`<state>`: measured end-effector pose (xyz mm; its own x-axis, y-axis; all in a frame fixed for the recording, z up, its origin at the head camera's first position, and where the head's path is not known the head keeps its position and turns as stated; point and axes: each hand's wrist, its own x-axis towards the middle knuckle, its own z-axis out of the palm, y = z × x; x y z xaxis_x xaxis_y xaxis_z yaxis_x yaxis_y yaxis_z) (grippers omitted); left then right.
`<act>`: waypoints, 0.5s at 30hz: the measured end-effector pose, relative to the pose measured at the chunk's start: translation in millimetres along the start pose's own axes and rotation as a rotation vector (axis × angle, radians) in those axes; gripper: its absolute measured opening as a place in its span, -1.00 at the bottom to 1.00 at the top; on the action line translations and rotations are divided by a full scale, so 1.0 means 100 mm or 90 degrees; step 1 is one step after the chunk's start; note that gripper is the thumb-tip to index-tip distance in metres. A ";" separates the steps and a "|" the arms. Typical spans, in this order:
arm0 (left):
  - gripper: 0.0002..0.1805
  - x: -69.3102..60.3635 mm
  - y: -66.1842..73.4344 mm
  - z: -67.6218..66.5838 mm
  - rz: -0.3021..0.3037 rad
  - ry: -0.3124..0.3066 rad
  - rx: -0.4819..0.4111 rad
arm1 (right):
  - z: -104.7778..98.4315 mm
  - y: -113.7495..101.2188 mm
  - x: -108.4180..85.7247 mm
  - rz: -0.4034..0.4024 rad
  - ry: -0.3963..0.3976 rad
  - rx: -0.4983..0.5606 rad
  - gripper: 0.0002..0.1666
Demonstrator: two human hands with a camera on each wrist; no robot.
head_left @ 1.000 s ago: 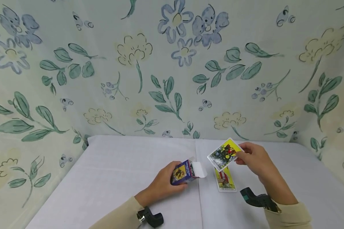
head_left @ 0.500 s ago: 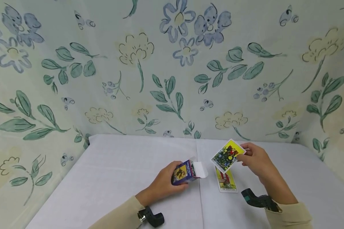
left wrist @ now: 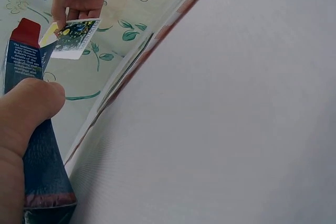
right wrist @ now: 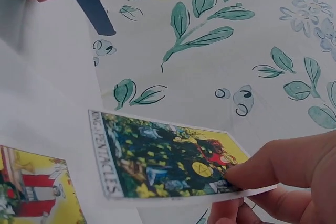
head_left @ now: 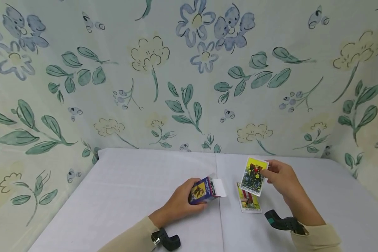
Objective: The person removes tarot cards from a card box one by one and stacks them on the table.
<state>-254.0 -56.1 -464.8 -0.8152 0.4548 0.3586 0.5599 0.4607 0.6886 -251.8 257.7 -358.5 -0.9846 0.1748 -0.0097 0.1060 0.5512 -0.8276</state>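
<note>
My left hand [head_left: 180,200] grips a dark blue tarot card box [head_left: 199,191], its white-lined flap hanging open toward the right. In the left wrist view the thumb lies along the printed side of the box [left wrist: 42,156]. My right hand [head_left: 281,176] pinches a tarot card [head_left: 253,176] by its right edge, above the table. The right wrist view shows that card reads King of Pentacles [right wrist: 173,158], picture side up. Below it, partly covered in the head view, a second tarot card [head_left: 249,204] with a red-robed figure lies face up on the cloth.
A white cloth [head_left: 129,182] with a crease covers the table. Behind and at both sides hangs a floral curtain [head_left: 189,87]. Black wrist cameras [head_left: 166,239] are strapped over beige sleeves [head_left: 316,238].
The King of Pentacles card has turned from a diagonal slant to nearly upright and shifted slightly right and down, over the lying card. The left hand and box have barely moved.
</note>
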 end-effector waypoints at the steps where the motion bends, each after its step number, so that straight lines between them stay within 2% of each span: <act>1: -0.21 0.00 0.00 0.00 0.001 0.000 0.001 | 0.00 0.01 0.00 0.003 0.000 0.002 -0.42; 6: -0.21 0.01 0.00 0.00 0.011 0.005 0.013 | -0.01 0.06 0.01 0.019 -0.014 0.006 -0.37; 15: -0.22 -0.01 0.00 0.00 0.005 0.000 0.000 | 0.01 0.19 0.03 0.046 -0.043 -0.016 -0.35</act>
<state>-253.1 -56.5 -465.1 -0.8110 0.4582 0.3637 0.5659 0.4569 0.6863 -253.2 268.3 -374.5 -0.9813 0.1602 -0.1071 0.1795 0.5589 -0.8095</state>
